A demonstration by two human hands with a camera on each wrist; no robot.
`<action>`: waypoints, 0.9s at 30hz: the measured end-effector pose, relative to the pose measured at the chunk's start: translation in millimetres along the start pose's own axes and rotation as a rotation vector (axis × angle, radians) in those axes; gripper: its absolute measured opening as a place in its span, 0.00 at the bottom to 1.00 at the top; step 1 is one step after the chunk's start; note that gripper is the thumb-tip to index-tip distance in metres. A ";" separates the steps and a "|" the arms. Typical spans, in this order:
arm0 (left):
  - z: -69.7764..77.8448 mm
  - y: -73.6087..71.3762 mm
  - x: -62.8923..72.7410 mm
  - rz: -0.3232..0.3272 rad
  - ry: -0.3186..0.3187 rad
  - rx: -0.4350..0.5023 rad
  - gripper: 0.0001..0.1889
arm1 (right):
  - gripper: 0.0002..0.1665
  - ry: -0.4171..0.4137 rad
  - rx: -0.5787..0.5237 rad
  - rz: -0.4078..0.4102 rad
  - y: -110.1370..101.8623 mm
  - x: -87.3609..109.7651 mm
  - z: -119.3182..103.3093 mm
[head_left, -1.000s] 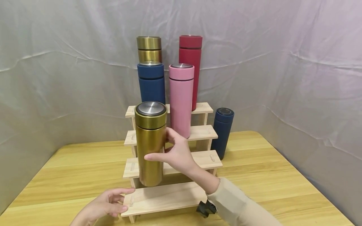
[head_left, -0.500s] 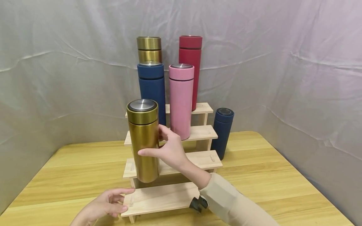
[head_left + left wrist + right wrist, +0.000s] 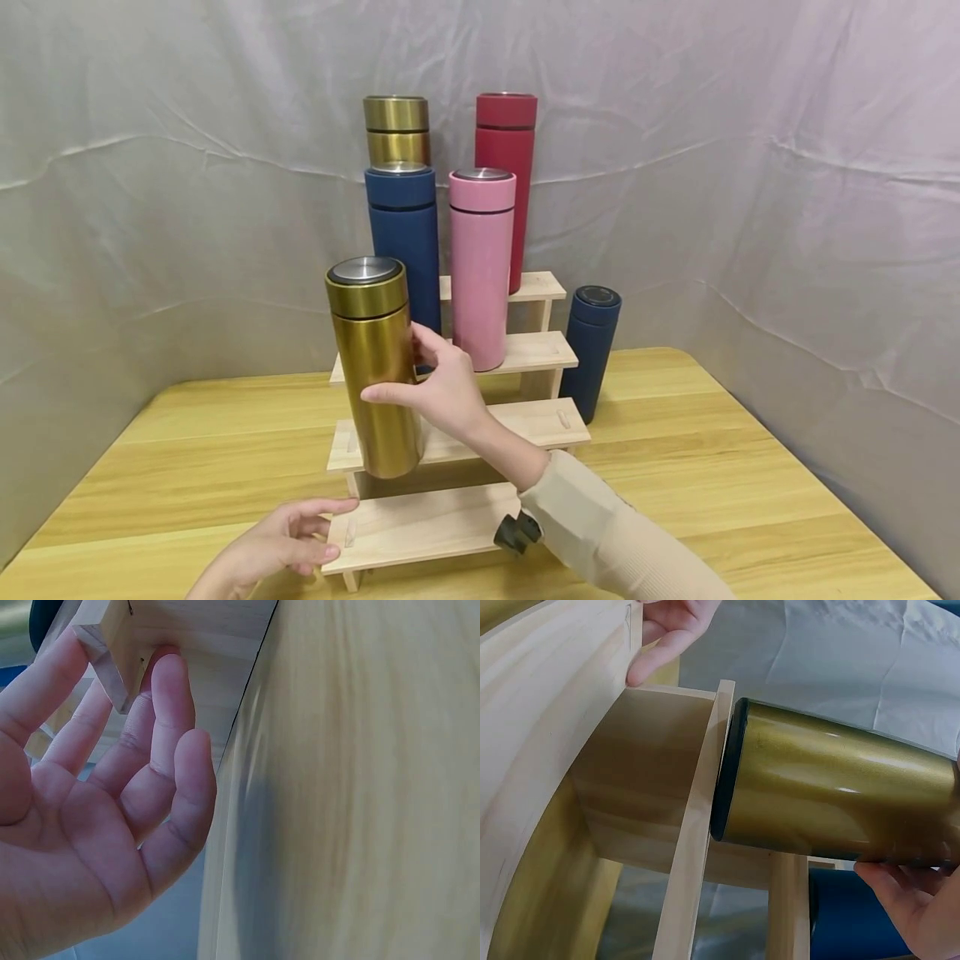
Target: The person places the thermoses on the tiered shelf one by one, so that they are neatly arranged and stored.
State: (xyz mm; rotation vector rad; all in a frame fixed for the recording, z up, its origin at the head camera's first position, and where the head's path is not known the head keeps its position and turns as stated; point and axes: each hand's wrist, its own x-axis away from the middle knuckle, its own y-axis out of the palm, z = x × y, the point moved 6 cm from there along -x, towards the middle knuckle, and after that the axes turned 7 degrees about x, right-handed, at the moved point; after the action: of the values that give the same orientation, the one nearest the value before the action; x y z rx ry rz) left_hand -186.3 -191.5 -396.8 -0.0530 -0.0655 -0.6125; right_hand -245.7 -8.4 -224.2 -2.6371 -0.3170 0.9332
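Observation:
My right hand (image 3: pixel 442 387) grips a gold thermos flask (image 3: pixel 378 392), thumb on the near side and fingers round the far side. The flask is slightly tilted, at the left end of the second step (image 3: pixel 487 433) from the bottom of a wooden stepped rack. In the right wrist view the gold flask's dark base (image 3: pixel 731 772) lies against or very near that step's edge (image 3: pixel 697 817); contact cannot be told. My left hand (image 3: pixel 273 537) holds the left end of the bottom step (image 3: pixel 435 525), index finger at the back corner, thumb at the front.
On the upper steps stand a blue flask (image 3: pixel 405 242), a pink flask (image 3: pixel 482 275), a red flask (image 3: pixel 506 150) and another gold flask (image 3: pixel 397 129). A dark blue flask (image 3: pixel 592 350) stands on the table (image 3: pixel 712 467) right of the rack. Grey cloth (image 3: pixel 225 208) hangs behind.
My right hand has carried the gold flask left and slightly up, from in front of the steps to the second step's left end. My left hand has stayed on the rack.

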 end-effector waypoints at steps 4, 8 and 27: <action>0.2 0.0 0.6 0.002 -0.003 -0.002 0.25 | 0.39 0.002 -0.002 -0.008 1.0 -1.4 2.0; 0.6 0.0 0.7 0.007 -0.004 -0.002 0.25 | 0.40 0.006 -0.005 -0.019 0.9 -1.6 3.6; 0.8 -0.6 -0.5 -0.008 0.008 0.004 0.24 | 0.39 0.007 -0.061 -0.131 -5.6 0.8 -15.4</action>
State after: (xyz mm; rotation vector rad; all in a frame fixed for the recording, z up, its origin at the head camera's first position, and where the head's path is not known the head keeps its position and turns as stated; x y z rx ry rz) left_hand -187.1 -191.7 -396.1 -0.0465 -0.0592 -0.6207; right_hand -235.8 -6.5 -211.3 -2.6368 -0.5180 0.8843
